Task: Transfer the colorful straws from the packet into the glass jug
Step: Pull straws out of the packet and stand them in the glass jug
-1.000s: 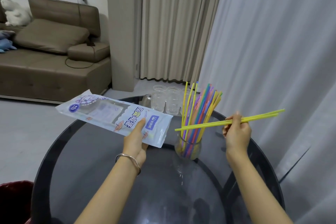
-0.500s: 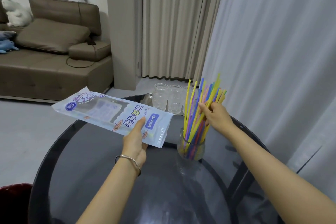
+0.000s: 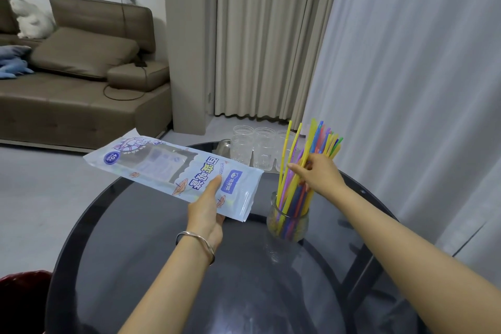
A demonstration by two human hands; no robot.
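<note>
My left hand (image 3: pixel 205 214) holds a flat white-and-blue straw packet (image 3: pixel 173 168) by its near end, level above the dark round glass table (image 3: pixel 151 257). A small glass jug (image 3: pixel 287 222) stands on the table right of the packet, full of colorful straws (image 3: pixel 321 138) that fan upward. My right hand (image 3: pixel 317 174) is at the middle of that bundle above the jug's rim, fingers closed around some yellow straws that stand in the jug.
Three clear glass cups (image 3: pixel 264 150) stand at the table's far edge behind the jug. A white curtain (image 3: pixel 406 89) hangs close on the right. A brown sofa (image 3: pixel 81 95) is far left, and a red bin (image 3: pixel 21 301) sits beside the table at lower left.
My right hand carried the yellow straws from a level hold at the right over to the jug, stood them among the others and has slid lower. The packet stayed put.
</note>
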